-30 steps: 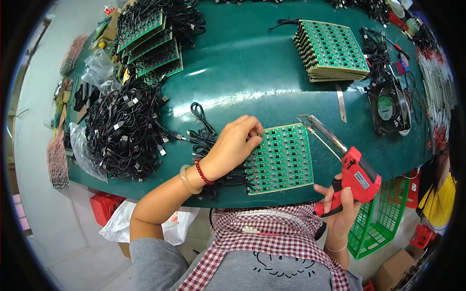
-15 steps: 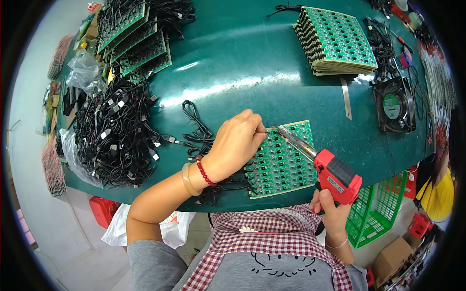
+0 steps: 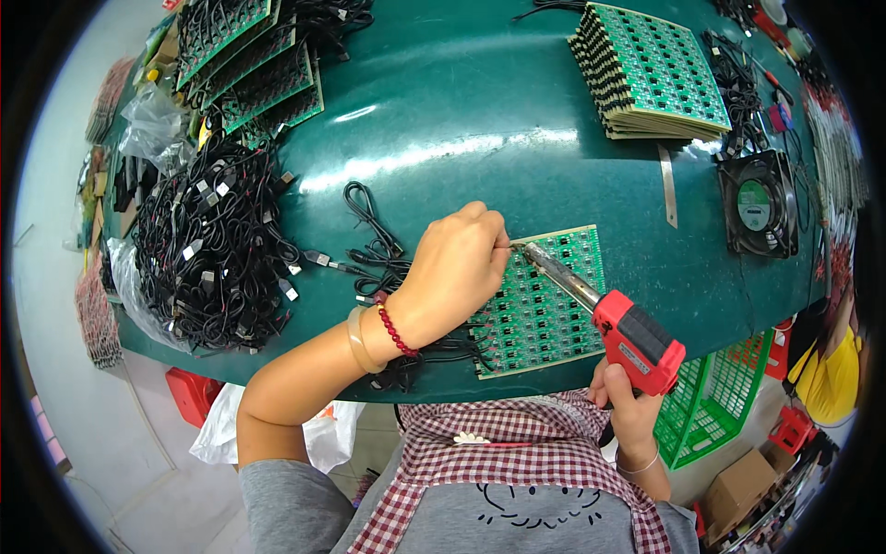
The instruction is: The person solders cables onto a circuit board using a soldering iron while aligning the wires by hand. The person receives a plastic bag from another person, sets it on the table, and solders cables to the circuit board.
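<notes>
Soldering gun [image 3: 620, 321] moved, overlapping board [image 3: 546, 319] | cables [image 3: 208, 249] left | fan [image 3: 759, 205] right

I have the circuit board [image 3: 551, 319] lying flat in front of me, a green rectangle with pale edges, rows of small black parts facing up. Black cables [image 3: 452, 349] meet the near part of the board's left edge with thin wire ends, and more lie looped left of it. I hold the red and dark grey soldering gun [image 3: 637, 343] just right of the board, its metal barrel slanting over it, tip at the board's far left corner.
</notes>
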The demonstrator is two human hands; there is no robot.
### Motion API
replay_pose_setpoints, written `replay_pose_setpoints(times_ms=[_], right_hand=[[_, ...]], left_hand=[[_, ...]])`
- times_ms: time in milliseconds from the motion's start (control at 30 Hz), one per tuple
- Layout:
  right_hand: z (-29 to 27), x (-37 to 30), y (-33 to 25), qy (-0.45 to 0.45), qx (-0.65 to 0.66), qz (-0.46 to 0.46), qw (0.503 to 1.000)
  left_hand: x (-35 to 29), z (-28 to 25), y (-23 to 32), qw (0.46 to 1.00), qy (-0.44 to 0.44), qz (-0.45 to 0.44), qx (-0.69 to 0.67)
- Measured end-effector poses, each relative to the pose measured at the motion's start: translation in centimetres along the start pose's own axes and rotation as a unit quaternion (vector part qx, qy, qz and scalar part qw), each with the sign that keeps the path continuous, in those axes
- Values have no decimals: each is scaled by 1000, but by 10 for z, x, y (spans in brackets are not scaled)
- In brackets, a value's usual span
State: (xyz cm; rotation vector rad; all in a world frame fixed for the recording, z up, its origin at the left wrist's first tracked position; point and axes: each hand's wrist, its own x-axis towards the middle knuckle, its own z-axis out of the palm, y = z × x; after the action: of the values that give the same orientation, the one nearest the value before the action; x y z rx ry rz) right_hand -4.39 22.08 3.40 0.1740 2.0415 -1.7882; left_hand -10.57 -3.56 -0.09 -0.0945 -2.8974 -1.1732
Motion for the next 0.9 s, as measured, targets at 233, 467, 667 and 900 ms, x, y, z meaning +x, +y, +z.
replay_pose_setpoints(times_ms=[233,467,667,900], right_hand=[[-3,-3,1,10,30,-28,999],[-7,-4,3,-3,50,-59,997],[-7,-9,4,7,59,-47,997],[-10,-13,9,3,62,-33,998]], left_hand=[[0,2,1,1000,2,1,14],[-2,0,2,1000,-1,5,21],[-4,-4,5,1000,-8,2,4],[-5,1,5,1000,-6,-6,-6]])
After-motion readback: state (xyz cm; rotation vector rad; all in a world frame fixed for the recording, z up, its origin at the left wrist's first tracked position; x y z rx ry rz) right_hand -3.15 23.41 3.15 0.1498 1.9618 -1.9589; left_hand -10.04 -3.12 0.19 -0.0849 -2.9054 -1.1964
